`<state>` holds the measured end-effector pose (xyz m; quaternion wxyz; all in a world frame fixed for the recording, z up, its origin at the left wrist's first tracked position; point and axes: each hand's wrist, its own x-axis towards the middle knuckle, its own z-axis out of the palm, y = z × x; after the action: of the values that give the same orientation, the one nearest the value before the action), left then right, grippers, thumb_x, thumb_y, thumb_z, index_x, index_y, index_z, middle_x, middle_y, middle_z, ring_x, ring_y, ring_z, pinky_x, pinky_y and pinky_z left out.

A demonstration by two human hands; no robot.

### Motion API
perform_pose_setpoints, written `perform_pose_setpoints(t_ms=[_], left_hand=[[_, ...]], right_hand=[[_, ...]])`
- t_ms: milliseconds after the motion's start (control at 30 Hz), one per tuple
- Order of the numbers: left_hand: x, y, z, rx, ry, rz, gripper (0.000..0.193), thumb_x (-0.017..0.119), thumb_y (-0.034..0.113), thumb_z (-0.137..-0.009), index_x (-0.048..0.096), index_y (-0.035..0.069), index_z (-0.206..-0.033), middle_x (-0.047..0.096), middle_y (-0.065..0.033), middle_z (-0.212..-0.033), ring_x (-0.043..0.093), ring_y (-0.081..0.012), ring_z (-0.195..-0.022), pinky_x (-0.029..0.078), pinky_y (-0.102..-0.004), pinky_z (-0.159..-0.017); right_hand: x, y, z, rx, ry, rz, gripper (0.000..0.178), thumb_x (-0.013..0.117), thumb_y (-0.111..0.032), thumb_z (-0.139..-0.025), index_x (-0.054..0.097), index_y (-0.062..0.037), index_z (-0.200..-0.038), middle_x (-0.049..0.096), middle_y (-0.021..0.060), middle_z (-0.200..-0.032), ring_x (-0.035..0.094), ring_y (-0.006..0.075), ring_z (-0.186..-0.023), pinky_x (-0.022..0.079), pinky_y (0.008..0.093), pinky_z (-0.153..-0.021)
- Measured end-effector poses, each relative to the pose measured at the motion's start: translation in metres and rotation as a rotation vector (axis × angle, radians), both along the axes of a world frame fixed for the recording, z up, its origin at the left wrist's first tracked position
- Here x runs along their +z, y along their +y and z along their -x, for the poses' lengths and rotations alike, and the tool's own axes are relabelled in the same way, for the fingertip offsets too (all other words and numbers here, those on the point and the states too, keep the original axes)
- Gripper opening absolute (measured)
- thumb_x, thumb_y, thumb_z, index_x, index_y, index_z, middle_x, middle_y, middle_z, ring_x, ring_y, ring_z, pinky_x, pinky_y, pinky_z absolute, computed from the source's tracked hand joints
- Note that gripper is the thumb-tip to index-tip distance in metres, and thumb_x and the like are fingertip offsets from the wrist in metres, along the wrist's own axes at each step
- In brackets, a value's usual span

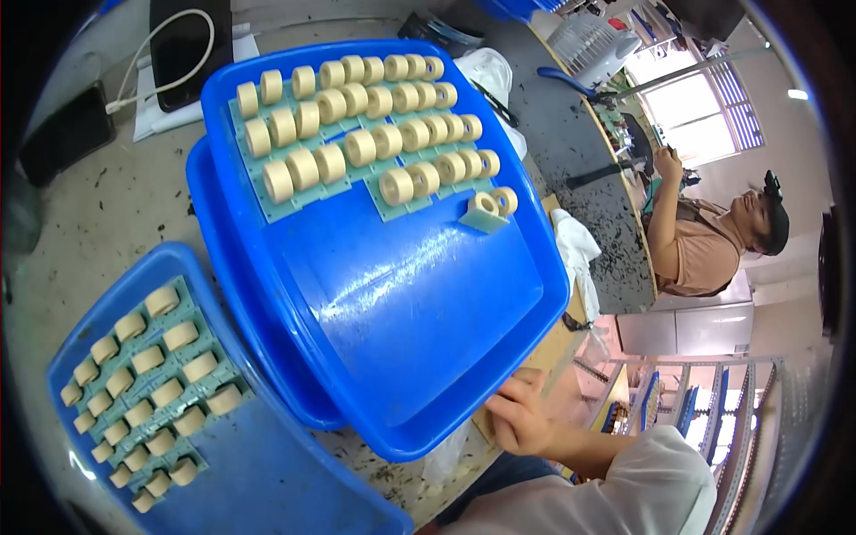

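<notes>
My right hand is at the near right corner of a blue plastic tray, its fingers curled against the rim; some fingertips are hidden. My left hand is out of view. The tray holds rows of cream ring-shaped parts standing on green circuit boards at its far end. A small separate board piece with two rings lies at the right of these rows. Bare blue bottom shows in the nearer part of the tray.
Another blue tray sits underneath. At lower left, a blue tray holds more ringed boards. A black phone-like device and white cable lie far left. White cloth lies right. A co-worker is beyond the grey bench, near metal shelving.
</notes>
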<state>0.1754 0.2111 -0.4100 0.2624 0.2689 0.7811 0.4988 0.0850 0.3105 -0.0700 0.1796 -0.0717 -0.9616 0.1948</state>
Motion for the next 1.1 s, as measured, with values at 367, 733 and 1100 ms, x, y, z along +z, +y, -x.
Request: perform_pose_setpoints(t_ms=[367,733,1100], left_hand=[[0.035,0.027,0.112,0.009,0.121,-0.025,0.039,0.051,0.029,-0.076,0.050,0.007,-0.108,0.048,-0.0163,-0.112,0.040,-0.0358,-0.106,0.029,-0.0401,-0.092],[0.073,-0.002,0.206,0.136,0.265,-0.002,0.040,0.050,0.030,-0.077,0.049,0.008,-0.109,0.047,-0.0162,-0.114,0.039,-0.0358,-0.108,0.029,-0.0400,-0.093],[0.117,-0.071,0.278,0.369,0.453,-0.005,0.041,0.050,0.031,-0.077,0.048,0.008,-0.110,0.046,-0.0160,-0.115,0.038,-0.0357,-0.109,0.028,-0.0398,-0.093]], right_hand=[[0.054,0.024,-0.022,-0.148,-0.104,0.167,0.028,0.062,-0.006,-0.066,0.054,-0.0057,-0.093,0.054,0.0102,-0.083,0.052,0.0230,-0.074,0.041,0.0301,-0.062],[0.079,0.159,0.076,-0.464,0.469,0.500,0.015,0.049,-0.013,-0.084,0.048,-0.0015,-0.093,0.055,0.0054,-0.080,0.054,0.0092,-0.065,0.043,0.0213,-0.059],[0.039,0.209,0.100,-0.677,0.404,0.991,0.064,0.063,-0.022,-0.068,0.028,-0.0084,-0.121,0.050,0.0117,-0.102,0.057,0.0182,-0.074,0.045,0.0283,-0.059]])
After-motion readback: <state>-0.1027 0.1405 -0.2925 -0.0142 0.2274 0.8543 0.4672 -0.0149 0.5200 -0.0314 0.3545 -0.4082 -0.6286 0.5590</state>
